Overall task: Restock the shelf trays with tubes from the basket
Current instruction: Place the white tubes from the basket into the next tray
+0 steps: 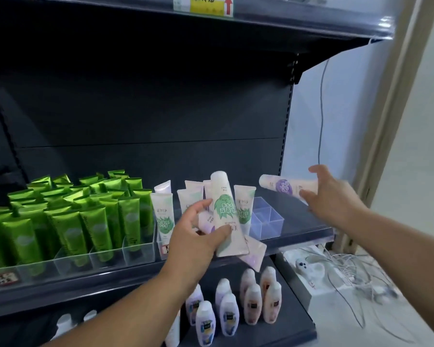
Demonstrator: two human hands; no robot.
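**At the shelf's right end: both hands hold tubes**

Over the right end of the middle shelf [308,236], the fingers [307,196] of the right hand [333,196] curl under a purple-print tube [286,186], with the thumb spread above it. This tube lies level in the air, its cap pointing left and its crimped end hidden in the palm. It hangs above and behind a clear tray [266,219] that sits near the shelf's front right corner.

Just left of that tray, the left hand [198,236] grips a leaf-print tube [226,214]. The thumb presses on its front near the crimped end and the fingers curl behind. The tube stands cap up, tilted slightly. A lilac tube [253,251] is caught behind it in the same grip, and its flat end sticks out past the shelf's front edge.

Behind the left hand, standing white tubes [244,204] fill a tray. Rows of green tubes [85,221] in clear dividers take the left half of the shelf.

On the shelf below stand small bottles [253,301]. Right of the shelving, tangled cables [348,271] lie on a white box.
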